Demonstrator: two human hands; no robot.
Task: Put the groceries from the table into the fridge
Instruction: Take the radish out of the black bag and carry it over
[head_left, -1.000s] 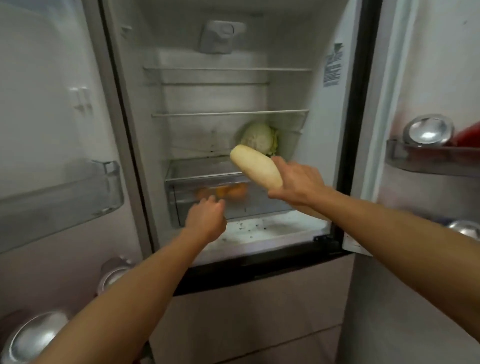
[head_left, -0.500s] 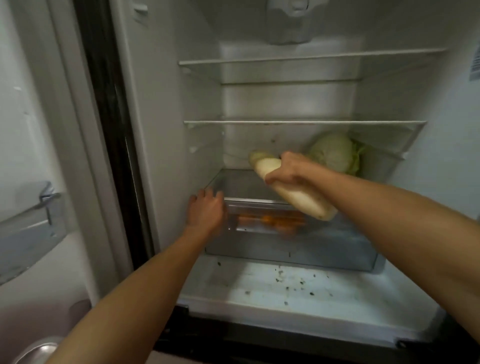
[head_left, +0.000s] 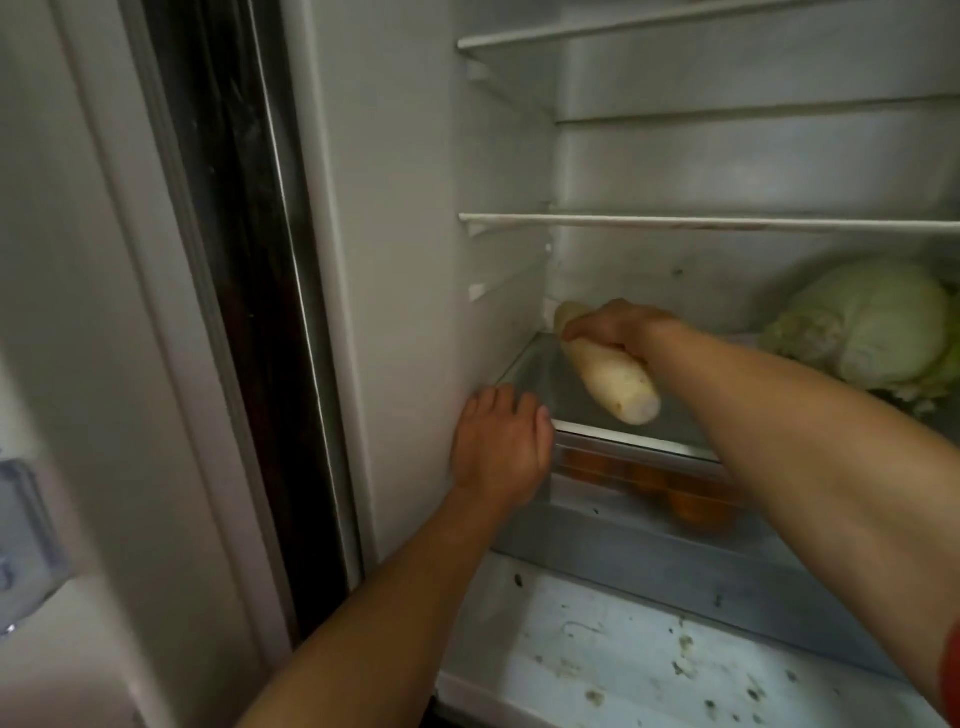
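Observation:
My right hand (head_left: 618, 327) grips a long white radish (head_left: 613, 384) near its far end and holds it low over the left part of the glass shelf (head_left: 634, 439) inside the open fridge, its cut end pointing toward me. A pale green cabbage (head_left: 872, 327) lies on the same shelf at the right. My left hand (head_left: 501, 447) rests with straight fingers against the left front corner of that shelf and the fridge's side wall. Below the shelf, orange fruits (head_left: 691, 499) show through the clear crisper drawer (head_left: 675, 566).
Two white-edged shelves (head_left: 727, 223) sit above. The fridge floor (head_left: 623, 660) in front of the drawer is speckled with dark crumbs. The open door with its seal (head_left: 244, 260) and a door bin (head_left: 26, 545) stands at the left.
The view has closed in on the fridge. My right hand has carried the radish from in front of the fridge down and left onto the shelf area. My left hand stays at the shelf's corner.

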